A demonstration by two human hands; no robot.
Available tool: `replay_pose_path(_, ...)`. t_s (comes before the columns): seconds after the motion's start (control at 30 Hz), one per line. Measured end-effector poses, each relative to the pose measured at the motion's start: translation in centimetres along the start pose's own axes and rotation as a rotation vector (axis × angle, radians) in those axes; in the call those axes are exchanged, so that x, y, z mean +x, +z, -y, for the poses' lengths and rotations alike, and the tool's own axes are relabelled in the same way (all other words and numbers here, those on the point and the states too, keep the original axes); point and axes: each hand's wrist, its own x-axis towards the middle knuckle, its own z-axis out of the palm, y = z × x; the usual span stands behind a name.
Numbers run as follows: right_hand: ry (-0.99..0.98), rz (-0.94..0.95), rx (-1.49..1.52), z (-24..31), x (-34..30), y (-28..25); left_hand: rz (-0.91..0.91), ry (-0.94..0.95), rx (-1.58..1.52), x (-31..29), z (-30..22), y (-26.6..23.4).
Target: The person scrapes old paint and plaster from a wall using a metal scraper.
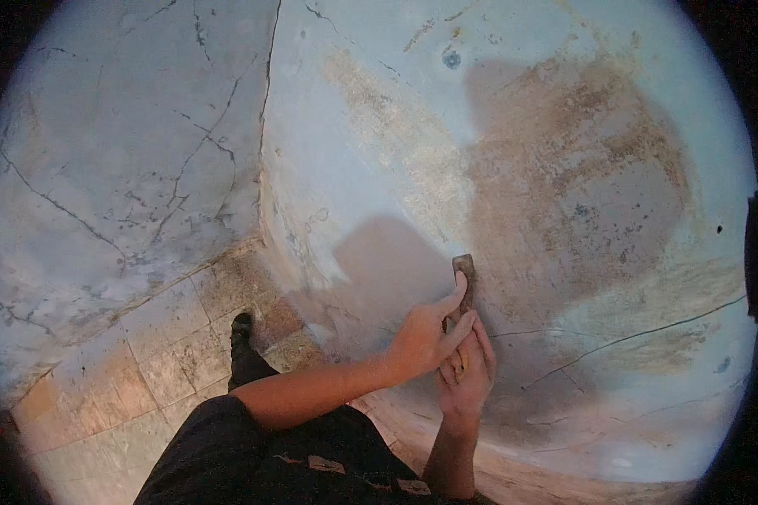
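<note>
With both hands I hold a scraper (464,264) whose small, worn brownish blade lies at the surface of the light blue wall (514,42). My right hand (467,383) is closed round its handle, lower down. From the left, my left hand (421,341) crosses over and grips it too, one finger stretched along the shank just below the blade. Most of the handle is hidden in my fingers. Beside the blade, the paint is scraped to a rough brown patch (556,194), partly under my shadow. A paler scraped strip (404,135) runs up and left of it.
A greyish-blue cracked wall (118,151) meets this one at a corner on the left. Stone-coloured floor tiles (156,362) lie below, with my dark shoe (242,326) close to the wall. A long crack (632,337) crosses the wall at right.
</note>
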Motion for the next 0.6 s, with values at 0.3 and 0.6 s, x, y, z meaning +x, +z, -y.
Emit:
replay_pose_path(0.3, 0.046, 0.106, -0.071, 0.7, 3.2, 6.4, -0.134, -0.097, -0.189, 3.9, -0.2, -4.9)
replay_pose_path(0.6, -0.015, 0.28, -0.037, -1.3, 7.8, 15.9, -0.16, -0.098, -0.158, 9.0, 1.0, -14.4)
